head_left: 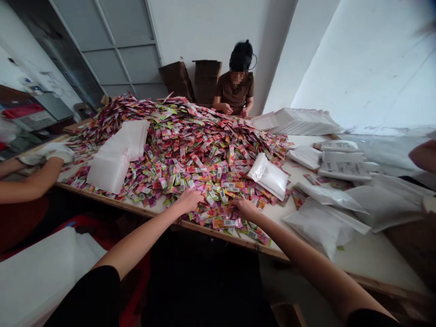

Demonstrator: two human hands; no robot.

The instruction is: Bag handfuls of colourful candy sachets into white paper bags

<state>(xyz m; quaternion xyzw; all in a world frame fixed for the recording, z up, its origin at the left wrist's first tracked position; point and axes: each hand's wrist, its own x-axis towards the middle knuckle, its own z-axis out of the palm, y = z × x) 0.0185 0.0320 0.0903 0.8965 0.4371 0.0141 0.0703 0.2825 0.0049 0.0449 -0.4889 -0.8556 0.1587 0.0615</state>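
Observation:
Small colourful printed packets [197, 159], some with barcodes, form a large heap on the table before me. At the near side of the heap, my left hand [191, 200] has its fingers curled on small packets. My right hand [245, 209] is a short way to the right, fingers bent in among the packets; what they hold, if anything, is hidden. Several loose packets lie between and below my hands, including a pink-and-orange packet [227, 223] near the table edge. A filled white pouch [269, 176] rests on the heap beyond my right hand.
White bags [117, 156] lie stacked on the heap at left. Filled white bags [323, 222] cover the table's right side, with a bag stack [303, 120] behind. A person [235, 91] works opposite; gloved hands [47, 154] reach in at left. Another person's arm [424, 156] shows at right.

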